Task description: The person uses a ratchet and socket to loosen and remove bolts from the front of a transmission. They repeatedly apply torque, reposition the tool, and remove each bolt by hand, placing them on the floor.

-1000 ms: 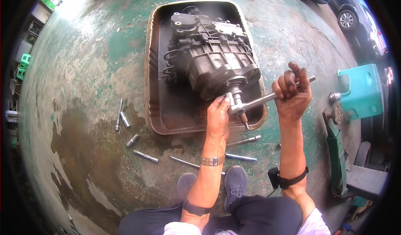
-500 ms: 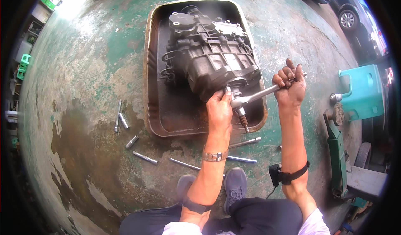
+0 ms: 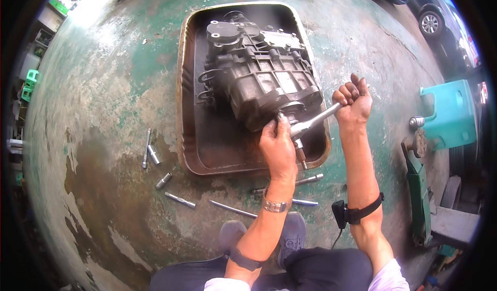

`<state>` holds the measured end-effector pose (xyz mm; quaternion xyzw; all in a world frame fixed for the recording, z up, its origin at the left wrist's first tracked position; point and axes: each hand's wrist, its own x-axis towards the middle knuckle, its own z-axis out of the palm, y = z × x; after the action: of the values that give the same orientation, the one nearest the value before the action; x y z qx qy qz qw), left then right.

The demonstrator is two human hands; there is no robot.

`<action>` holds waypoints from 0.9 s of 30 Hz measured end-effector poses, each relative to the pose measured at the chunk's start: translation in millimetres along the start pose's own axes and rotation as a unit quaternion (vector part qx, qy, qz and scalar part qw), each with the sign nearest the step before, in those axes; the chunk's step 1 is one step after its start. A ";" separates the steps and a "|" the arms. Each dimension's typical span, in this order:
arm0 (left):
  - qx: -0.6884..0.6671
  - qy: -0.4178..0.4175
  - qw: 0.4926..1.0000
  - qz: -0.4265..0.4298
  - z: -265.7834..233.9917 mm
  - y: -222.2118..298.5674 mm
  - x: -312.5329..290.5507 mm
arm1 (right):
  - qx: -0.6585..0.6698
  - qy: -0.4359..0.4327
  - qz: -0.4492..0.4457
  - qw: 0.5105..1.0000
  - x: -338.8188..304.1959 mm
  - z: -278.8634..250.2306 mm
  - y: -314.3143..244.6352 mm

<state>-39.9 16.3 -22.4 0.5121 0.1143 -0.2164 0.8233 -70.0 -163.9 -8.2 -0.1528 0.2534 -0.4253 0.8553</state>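
A grey metal gearbox point(image 3: 269, 78) rests in a rust-edged drip pan point(image 3: 183, 68), its splined shaft point(image 3: 301, 157) pointing toward me. My right hand point(image 3: 353, 103) is wrapped round the handle of a silver ratchet wrench point(image 3: 320, 119), whose head lies at the gearbox's near end beside the shaft. With thumb and fingers closed, my left hand point(image 3: 279, 147) pinches at that same end, just left of the wrench head. A small bright metal bit shows at its fingertips, but I cannot make out what it is.
Several sockets and bars lie on the floor before the pan, among them a short socket point(image 3: 163, 180) and a long rod point(image 3: 232, 208). To the right stand a green floor jack point(image 3: 418, 203) and a turquoise plastic stool point(image 3: 449, 114). A car point(image 3: 440, 19) is parked at the far right.
The wrench handle and my right hand have shifted slightly left. My left wrist has swung right and lower, its fingertips staying at the gearbox end. The view has moved a little.
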 end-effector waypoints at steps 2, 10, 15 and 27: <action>-0.009 -0.035 0.999 -0.003 -0.2 -6.2 -12.1 | 0.012 0.015 -0.007 1.000 -5.0 -6.2 2.5; 0.093 -0.028 0.995 0.033 -6.7 -24.5 -0.5 | 0.061 0.049 0.031 0.996 -9.8 -25.1 4.3; 0.113 -0.022 0.993 0.021 -6.3 -24.7 -0.8 | 0.025 0.114 0.051 0.992 -6.3 -50.8 7.1; 0.237 -0.010 0.960 0.148 -7.1 -10.7 -10.8 | -0.167 0.020 -0.059 0.984 -29.5 27.6 -5.1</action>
<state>-54.3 21.2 -29.7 0.7014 -0.0258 -0.1182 0.7024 -72.8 -141.8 26.0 -0.2996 0.3282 -0.4298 0.7860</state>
